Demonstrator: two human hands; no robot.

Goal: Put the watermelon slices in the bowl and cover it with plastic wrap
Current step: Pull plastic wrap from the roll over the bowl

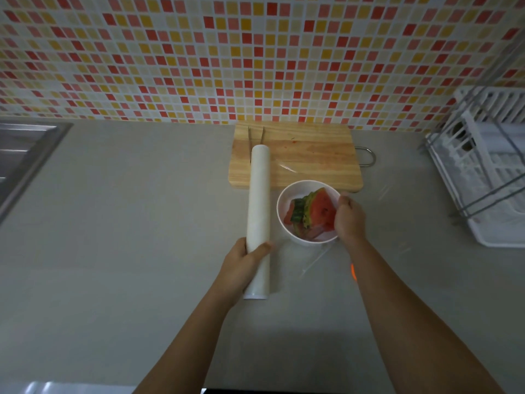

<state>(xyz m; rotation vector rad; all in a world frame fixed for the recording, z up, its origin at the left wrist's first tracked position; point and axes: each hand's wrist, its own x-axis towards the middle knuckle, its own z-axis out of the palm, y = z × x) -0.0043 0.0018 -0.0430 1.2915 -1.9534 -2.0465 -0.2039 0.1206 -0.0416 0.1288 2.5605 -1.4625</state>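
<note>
Nearest to me, the person's left hand has its grip closed round the near end of a long white roll of plastic wrap, thumb across the top. The roll lies just left of the white round bowl and its far end reaches over the board beyond. The bowl stands on the grey bench and holds the red watermelon slices with striped green rind, stacked together inside it. The right hand is at the bowl's right rim, fingers curled over the edge and gripping it. Faint glints of clear film show just nearer than the bowl; I cannot tell whether it lies over the bowl. Directly behind the bowl lies a pale wooden cutting board with red smears and a metal loop handle on its right end. A pair of thin metal tongs lies on the board's far-left part. Well to the bowl's right stands a white dish rack, and well to its left a steel sink. Behind everything is a wall of red, yellow and white mosaic tiles.
</note>
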